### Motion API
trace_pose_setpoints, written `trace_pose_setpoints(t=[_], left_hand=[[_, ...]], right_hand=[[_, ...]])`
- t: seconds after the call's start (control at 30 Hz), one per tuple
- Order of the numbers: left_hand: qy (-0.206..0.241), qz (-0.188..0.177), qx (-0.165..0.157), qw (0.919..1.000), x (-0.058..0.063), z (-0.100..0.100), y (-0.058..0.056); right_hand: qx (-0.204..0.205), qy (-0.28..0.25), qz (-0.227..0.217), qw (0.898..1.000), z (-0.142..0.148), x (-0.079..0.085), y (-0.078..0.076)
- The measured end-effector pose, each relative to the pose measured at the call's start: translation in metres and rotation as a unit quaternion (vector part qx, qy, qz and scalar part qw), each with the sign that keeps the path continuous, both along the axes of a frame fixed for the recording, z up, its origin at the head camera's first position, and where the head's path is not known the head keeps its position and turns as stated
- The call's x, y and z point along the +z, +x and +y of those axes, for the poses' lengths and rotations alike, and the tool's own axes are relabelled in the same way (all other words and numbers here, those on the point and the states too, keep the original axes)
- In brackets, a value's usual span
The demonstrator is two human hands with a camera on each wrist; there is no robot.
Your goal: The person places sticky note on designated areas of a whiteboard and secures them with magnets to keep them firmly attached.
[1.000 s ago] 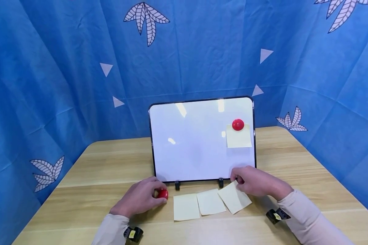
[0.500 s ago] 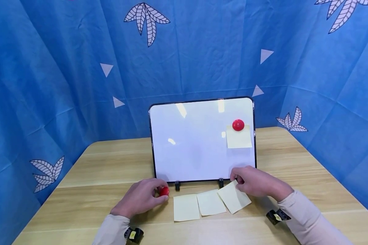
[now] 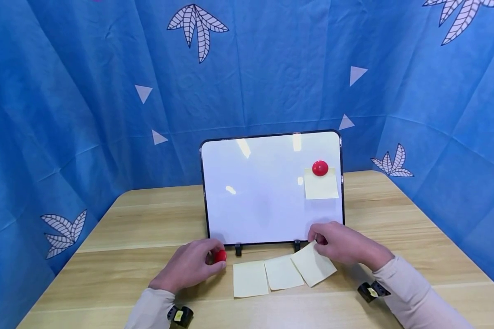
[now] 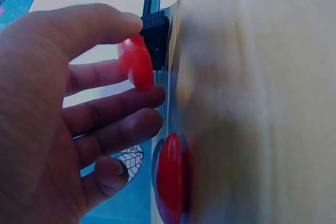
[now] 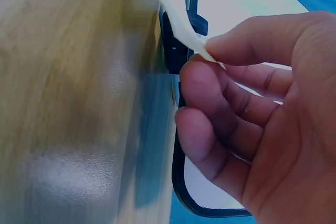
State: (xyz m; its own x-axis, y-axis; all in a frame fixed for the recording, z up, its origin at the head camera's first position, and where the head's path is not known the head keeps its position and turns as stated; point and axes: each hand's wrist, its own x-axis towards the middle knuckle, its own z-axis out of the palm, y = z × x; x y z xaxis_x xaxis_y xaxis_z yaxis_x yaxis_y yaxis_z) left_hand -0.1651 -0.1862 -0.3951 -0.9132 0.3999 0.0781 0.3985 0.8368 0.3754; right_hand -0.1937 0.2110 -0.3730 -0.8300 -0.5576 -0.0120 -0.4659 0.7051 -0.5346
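Observation:
My left hand (image 3: pixel 188 266) pinches a round red magnet (image 4: pixel 136 62) between thumb and index finger, just off the table at the whiteboard's lower left corner. A second red magnet (image 4: pixel 169 179) rests on the table below that hand in the left wrist view; the hand hides it in the head view. With thumb and curled index finger, my right hand (image 3: pixel 339 243) grips the upper corner of a pale yellow sticky note (image 3: pixel 314 265). That note is tilted and lifted at the corner, beside the middle sticky note (image 3: pixel 284 273). The left sticky note (image 3: pixel 250 279) lies flat.
Behind the notes stands a whiteboard (image 3: pixel 263 196) on black feet (image 3: pixel 238 249). At its right side a red magnet (image 3: pixel 320 168) holds a sticky note (image 3: pixel 321 188). A blue curtain (image 3: pixel 271 68) surrounds the wooden table (image 3: pixel 148 219).
My left hand has shifted very slightly to the right with the magnet. The right hand and its note have moved a tiny bit left.

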Motion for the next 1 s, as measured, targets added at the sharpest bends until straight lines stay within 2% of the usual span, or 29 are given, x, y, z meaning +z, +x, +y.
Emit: trace_pose_setpoints(t=[0.27,0.57,1.0], left_hand=[[0.003,0.004,0.006,1.0000,-0.0003,-0.0002,-0.0008],[0.008,0.007,0.008,0.9999,-0.0018,0.0004,-0.0004],[0.007,0.013,0.020,0.9997,-0.0019,0.0014,-0.0004]], right_hand=[[-0.003,-0.041,-0.002,0.999,0.0004,-0.0024,-0.0015],[0.003,-0.131,-0.015,0.991,0.0065,-0.0057,-0.0048],[-0.027,-0.173,-0.014,0.985,0.0082,-0.0044,-0.0052]])
